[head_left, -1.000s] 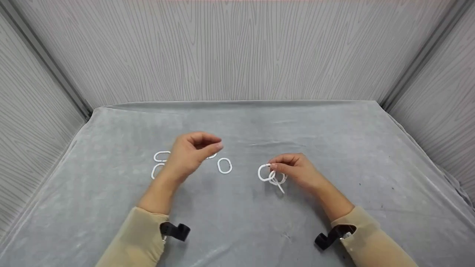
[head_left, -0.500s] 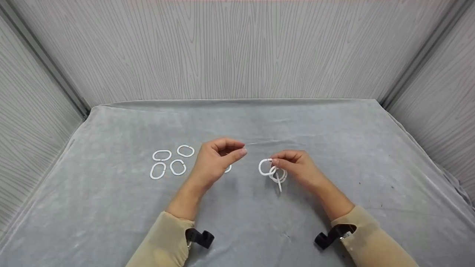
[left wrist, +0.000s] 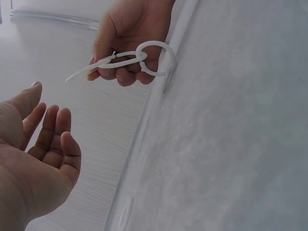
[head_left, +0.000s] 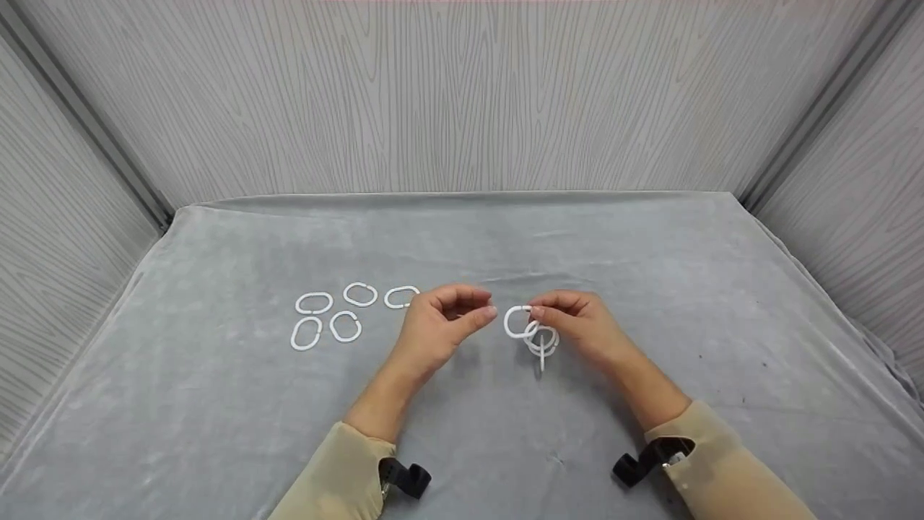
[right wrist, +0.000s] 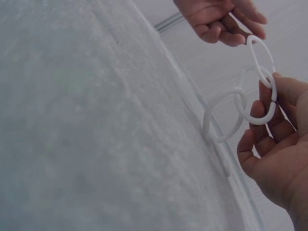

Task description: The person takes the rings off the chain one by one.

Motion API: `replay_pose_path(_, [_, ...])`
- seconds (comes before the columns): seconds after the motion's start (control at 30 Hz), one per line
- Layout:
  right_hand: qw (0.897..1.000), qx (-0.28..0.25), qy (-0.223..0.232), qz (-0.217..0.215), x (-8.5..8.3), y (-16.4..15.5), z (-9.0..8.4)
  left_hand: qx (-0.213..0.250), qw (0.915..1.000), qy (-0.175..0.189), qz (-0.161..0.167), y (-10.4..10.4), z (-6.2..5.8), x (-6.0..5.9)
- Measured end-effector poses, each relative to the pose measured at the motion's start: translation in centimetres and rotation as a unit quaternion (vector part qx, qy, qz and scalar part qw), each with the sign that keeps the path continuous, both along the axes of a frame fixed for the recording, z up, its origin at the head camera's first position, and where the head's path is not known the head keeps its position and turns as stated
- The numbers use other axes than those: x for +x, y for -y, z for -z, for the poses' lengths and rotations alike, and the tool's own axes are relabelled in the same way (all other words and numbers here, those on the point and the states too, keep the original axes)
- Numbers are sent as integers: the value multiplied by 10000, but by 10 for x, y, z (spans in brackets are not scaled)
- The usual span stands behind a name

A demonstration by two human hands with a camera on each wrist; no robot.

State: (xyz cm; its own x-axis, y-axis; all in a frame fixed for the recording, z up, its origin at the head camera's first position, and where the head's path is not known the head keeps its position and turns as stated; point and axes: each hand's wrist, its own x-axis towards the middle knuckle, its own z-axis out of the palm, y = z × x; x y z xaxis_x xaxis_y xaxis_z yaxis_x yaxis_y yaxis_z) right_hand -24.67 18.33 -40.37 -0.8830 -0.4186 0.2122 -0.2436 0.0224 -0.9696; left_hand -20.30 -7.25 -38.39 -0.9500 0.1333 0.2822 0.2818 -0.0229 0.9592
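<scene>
Five loose white rings lie on the grey cloth of the table (head_left: pixel 650 245): one (head_left: pixel 314 302) at the far left, a second (head_left: pixel 360 294) next to it, a third (head_left: pixel 401 297) partly behind the left hand, a fourth (head_left: pixel 307 333) nearer, and a fifth (head_left: pixel 346 326) beside that.

One chain of linked rings (head_left: pixel 533 334); the right wrist view shows three links in it, with a further one too faint to be sure of.

Two hands: the left hand (head_left: pixel 440 325) and the right hand (head_left: pixel 581 325).

Two tan sleeves: one (head_left: pixel 332 480) on the left arm, one (head_left: pixel 729 473) on the right.

Two black wrist straps: one (head_left: pixel 406 478) left, one (head_left: pixel 642 462) right.
</scene>
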Motion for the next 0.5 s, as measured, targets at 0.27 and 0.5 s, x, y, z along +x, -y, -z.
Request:
replay_pose_path(0.27, [9999, -40, 78, 60, 2, -2, 1, -153, 9997, 28, 178, -10, 10, 1])
replay_pose_path(0.5, [9999, -94, 24, 71, 2, 0, -2, -219, 9992, 63, 338, -13, 12, 1])
